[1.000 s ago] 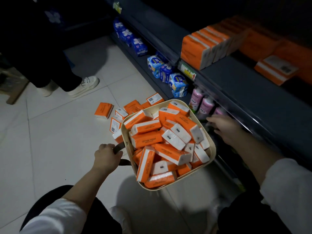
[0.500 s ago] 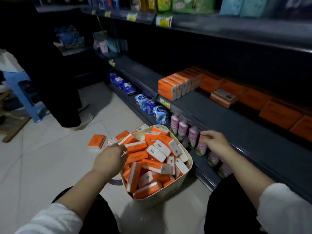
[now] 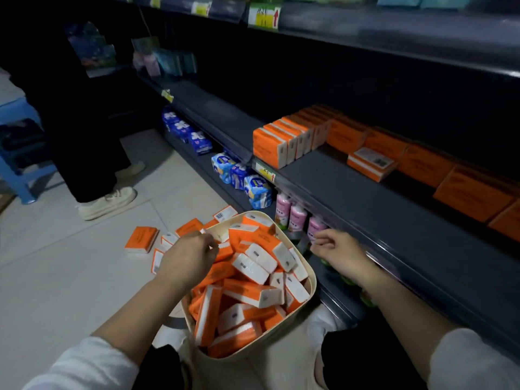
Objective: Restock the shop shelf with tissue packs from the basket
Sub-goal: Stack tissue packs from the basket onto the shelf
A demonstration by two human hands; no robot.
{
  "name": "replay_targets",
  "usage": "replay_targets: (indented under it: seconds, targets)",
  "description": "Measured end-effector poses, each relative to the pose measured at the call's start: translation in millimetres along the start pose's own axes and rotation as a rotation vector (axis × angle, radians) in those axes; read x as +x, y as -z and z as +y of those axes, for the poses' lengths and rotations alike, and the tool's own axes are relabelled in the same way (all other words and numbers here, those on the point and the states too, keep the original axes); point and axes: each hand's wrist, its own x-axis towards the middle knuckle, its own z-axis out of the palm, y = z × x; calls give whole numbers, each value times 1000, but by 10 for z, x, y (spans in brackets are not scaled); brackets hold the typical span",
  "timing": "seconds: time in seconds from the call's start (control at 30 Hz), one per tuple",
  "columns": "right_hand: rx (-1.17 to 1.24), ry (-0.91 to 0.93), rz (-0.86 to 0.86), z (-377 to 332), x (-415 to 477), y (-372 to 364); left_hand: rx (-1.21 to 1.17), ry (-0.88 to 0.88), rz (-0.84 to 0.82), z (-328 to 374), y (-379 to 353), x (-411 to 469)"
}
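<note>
A cream basket stands on the floor between my knees, heaped with orange-and-white tissue packs. My left hand hovers over the basket's left rim, its fingers loosely curled above the packs and plainly holding nothing. My right hand rests by the front edge of the dark shelf, fingers relaxed and empty. On that shelf a row of upright tissue packs stands at the left. One flat pack lies behind, and larger orange packs line the back. Several loose packs lie on the floor left of the basket.
A person in black trousers and white shoes stands on the tiles at the left, beside a blue stool. The bottom shelf holds blue packs and pink bottles. An upper shelf with price tags overhangs.
The basket has come down onto the floor. My left hand let go of its handle and moved over the packs. My view tilted up toward the shelves; the right hand stayed near the shelf edge.
</note>
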Motion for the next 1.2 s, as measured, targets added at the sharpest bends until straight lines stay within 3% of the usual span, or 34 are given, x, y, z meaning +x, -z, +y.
replay_targets:
  seconds: [0.17, 0.4, 0.5, 0.7, 0.93, 1.2]
  targets:
    - [-104, 65, -97, -118, 228, -149, -22, 10, -74, -37, -183, 290]
    - [-518, 86, -278, -154, 672, -538, -3, -111, -238, 14, -368, 588]
    - [-674, 44, -291, -145, 800, -733, -9, -149, -289, 54, -379, 672]
    - [-735, 62, -241, -190, 983, -793, 17, -180, -296, -53, -326, 736]
    - [-462, 22, -149, -420, 1066, -466, -41, -164, -320, -50, -318, 882]
    - [-53, 153, -413, -583, 1144, -427, -406, -34, -239, -128, -336, 1136]
